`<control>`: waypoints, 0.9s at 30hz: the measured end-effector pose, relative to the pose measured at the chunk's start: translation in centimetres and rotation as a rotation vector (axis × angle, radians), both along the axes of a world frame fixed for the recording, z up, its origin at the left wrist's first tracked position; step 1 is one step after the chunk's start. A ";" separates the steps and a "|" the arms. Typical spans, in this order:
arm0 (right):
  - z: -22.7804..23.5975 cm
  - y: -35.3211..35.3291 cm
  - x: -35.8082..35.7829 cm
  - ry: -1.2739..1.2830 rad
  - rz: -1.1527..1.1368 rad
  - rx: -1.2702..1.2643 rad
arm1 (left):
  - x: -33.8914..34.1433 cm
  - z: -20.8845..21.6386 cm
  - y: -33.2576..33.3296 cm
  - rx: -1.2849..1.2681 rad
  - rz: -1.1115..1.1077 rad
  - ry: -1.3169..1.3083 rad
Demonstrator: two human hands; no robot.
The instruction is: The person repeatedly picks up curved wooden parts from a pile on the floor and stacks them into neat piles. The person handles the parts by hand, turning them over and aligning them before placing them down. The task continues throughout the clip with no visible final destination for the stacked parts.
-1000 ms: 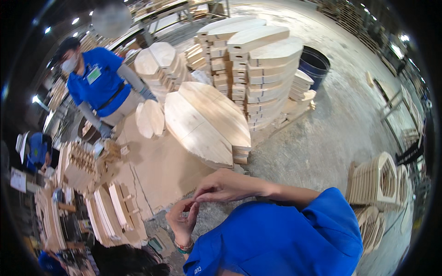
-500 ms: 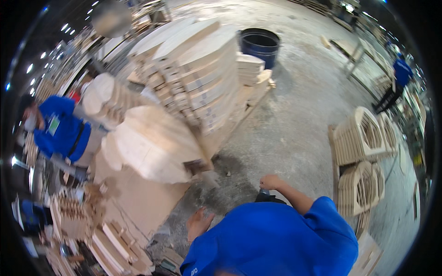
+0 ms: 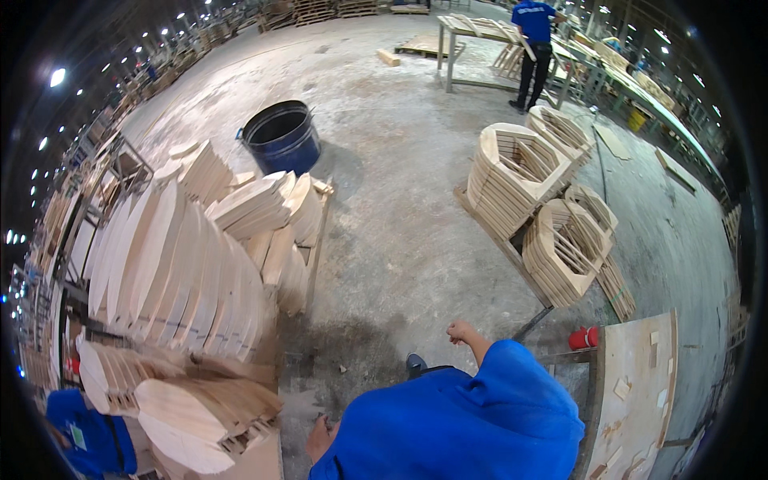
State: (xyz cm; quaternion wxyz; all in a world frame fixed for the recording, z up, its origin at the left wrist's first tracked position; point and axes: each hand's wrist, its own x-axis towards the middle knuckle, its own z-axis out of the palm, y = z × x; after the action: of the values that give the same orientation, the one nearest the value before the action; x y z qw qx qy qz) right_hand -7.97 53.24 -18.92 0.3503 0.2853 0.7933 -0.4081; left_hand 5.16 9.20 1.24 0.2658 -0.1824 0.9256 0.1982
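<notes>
My left hand (image 3: 320, 438) hangs low beside the blue sleeve, next to the stacks of wooden panels. A finger stands apart from it, and nothing shows in it. My right hand (image 3: 461, 332) is held out over the concrete floor with its fingers curled in and no object visible in them. Neither hand touches anything. Closest to the left hand is a stack of shaped wooden panels (image 3: 188, 412) with notched ends. Behind it rises a taller stack of curved wooden panels (image 3: 180, 268). A dark shoe (image 3: 415, 364) shows below me.
A dark blue drum (image 3: 282, 140) stands ahead left. Stacked wooden frames (image 3: 512, 176) rest on a pallet at right, near a red container (image 3: 583, 338) and a board-topped table (image 3: 636, 384). One co-worker (image 3: 72, 432) is at lower left; another (image 3: 534, 48) stands by a far table.
My view has swung to the right, so the stacks and drum now sit further left and the frames nearer the middle. My right hand has curled in front of me; both hands remain apart from the wood.
</notes>
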 end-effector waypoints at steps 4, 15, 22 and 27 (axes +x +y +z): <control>-0.8 0.3 -0.2 -0.031 -0.125 -0.103 | -4.8 1.4 3.6 -0.016 -0.091 0.088; -0.6 6.6 6.2 0.088 -0.563 -0.092 | -12.7 -0.2 6.1 0.119 -0.359 0.099; -0.4 3.0 14.6 -0.029 -0.887 -0.142 | -18.5 -0.8 2.7 0.086 -0.479 0.069; -0.1 -0.9 19.0 0.011 -1.023 -0.147 | -22.4 -0.9 2.8 0.079 -0.550 0.097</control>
State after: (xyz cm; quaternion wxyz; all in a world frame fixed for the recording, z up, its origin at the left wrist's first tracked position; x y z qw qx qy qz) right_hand 11.00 52.37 -19.03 0.1209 0.6089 0.5235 -0.5835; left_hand -17.23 11.98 0.39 0.2721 0.0960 0.9435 0.1631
